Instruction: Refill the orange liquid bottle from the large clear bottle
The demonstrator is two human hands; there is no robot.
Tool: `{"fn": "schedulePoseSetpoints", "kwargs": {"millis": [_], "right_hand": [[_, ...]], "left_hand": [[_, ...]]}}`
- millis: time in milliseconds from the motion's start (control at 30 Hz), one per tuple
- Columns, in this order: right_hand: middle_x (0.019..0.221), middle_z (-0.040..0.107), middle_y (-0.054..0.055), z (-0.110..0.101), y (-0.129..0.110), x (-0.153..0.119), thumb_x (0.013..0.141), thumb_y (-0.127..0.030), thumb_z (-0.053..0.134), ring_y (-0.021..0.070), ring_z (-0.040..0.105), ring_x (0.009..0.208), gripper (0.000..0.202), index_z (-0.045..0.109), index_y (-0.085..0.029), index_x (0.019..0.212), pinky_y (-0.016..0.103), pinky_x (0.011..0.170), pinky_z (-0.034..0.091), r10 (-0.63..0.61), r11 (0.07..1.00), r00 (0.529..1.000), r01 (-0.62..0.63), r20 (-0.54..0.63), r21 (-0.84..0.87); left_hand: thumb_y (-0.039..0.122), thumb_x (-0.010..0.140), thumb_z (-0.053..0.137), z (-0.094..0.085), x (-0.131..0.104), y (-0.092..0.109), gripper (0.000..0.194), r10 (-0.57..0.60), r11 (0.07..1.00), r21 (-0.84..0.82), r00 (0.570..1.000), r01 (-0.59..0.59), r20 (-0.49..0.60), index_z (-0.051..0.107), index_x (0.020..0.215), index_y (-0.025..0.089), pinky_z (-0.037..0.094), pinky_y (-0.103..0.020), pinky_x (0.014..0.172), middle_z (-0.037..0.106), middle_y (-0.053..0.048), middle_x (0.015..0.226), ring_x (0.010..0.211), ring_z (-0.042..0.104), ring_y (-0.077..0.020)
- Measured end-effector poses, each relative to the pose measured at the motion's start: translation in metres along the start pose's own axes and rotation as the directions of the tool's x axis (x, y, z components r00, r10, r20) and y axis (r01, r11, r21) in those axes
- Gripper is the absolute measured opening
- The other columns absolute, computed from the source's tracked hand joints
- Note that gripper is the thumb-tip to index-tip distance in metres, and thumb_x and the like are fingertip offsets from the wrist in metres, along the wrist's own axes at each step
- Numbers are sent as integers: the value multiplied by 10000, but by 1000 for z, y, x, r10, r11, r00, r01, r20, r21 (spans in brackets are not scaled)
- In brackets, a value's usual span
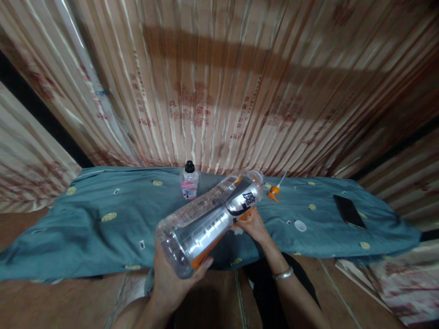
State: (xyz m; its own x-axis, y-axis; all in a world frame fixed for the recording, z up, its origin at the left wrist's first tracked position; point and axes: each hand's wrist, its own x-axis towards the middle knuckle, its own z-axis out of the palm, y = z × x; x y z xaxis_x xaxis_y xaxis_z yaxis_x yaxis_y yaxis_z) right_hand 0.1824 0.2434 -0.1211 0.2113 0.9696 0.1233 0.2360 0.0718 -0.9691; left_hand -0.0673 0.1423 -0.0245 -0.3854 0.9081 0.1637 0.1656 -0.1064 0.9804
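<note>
A large clear plastic bottle (209,219) with a silver and orange label is held tilted in the air before me, its neck end up to the right. My left hand (174,274) is closed round its base end. On the underside of the label, nearer the neck, my right hand (252,224) grips it, with some fingers hidden behind. Past the bottle stands a small clear bottle (189,185) with a black cap and a pink label. Right of the neck lies an orange pump head (274,192) with a pale tube.
A green patterned cloth (126,237) covers the long, low surface. A black phone (349,211) lies toward its right end, and a round white disc-like shape (300,225) shows left of that. Pleated curtains (219,82) hang behind and at both sides. Tiled floor (219,297) shows below.
</note>
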Motion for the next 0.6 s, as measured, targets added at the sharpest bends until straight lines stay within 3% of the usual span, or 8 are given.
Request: {"fn": "schedulePoseSetpoints", "kwargs": {"millis": [200,600], "right_hand": [[1206,799,102,0,1,1,535,-475,984,367,775,1114,857,582,-241,1255,524,1010,620,-19,1000,1000,19,-2,-17],[1201,796,103,1,0,1,528,-458,973,360,773,1107,792,569,-248,1175,535,1027,604,4,1000,1000,-4,7,12]], "left_hand": [[637,556,919,-1,0,-5,840,4,1000,-4,1000,-4,-11,580,1199,215,463,-558,1202,716,-136,1289,1242,688,-361],[604,541,913,0,0,0,828,-24,1000,-7,1000,24,-10,576,1191,217,448,-549,1223,706,-139,1311,1309,653,-378]]}}
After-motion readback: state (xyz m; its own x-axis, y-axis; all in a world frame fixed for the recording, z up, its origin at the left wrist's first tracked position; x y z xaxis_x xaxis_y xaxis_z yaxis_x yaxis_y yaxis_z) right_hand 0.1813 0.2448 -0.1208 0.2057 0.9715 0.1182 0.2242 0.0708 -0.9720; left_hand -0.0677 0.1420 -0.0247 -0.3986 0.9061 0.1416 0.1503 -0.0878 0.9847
